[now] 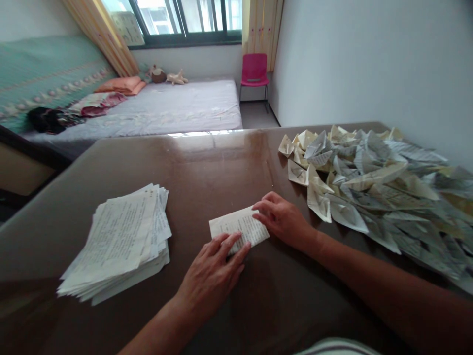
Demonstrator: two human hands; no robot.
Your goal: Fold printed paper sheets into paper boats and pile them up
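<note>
A folded sheet of printed paper [226,224] lies flat on the brown table [207,172] in front of me. My left hand [213,266] rests on its lower left part, palm down with fingers stretched out. At the paper's upper right edge, my right hand [279,219] has its thumb and index finger close together on the paper; the other fingers are curled. Part of the sheet's lower edge is hidden under my left fingers.
To the left is a stack of loose printed sheets [120,231]. A large heap of folded paper boats [373,182] covers the right side, near the white wall [369,64]. Beyond the table are a bed [185,106] and a pink chair [254,69].
</note>
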